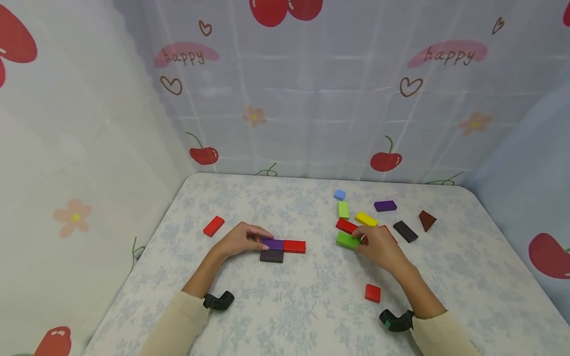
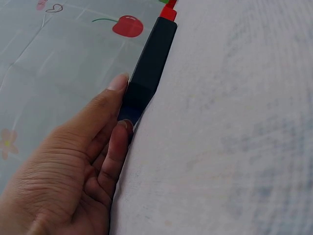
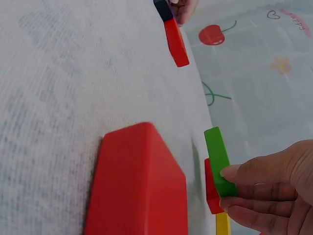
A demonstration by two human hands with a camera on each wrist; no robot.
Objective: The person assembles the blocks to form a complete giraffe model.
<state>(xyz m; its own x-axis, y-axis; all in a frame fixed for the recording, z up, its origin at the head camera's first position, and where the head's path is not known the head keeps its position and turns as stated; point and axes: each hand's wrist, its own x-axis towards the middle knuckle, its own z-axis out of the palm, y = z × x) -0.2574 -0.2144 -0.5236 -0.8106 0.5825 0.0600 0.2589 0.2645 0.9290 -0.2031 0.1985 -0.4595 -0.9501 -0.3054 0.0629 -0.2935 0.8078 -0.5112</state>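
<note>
My left hand pinches a purple block between thumb and finger. That block lies against a dark block on its near side and a red block at its right end. In the left wrist view the dark block hides most of the purple one. On the right, my right hand pinches a bright green block by its right end. The green block appears in front of another red block in the right wrist view.
Around the right hand lie a long red block, yellow, light green, small blue, purple and black blocks, plus a brown triangle. Separate red blocks lie left and near.
</note>
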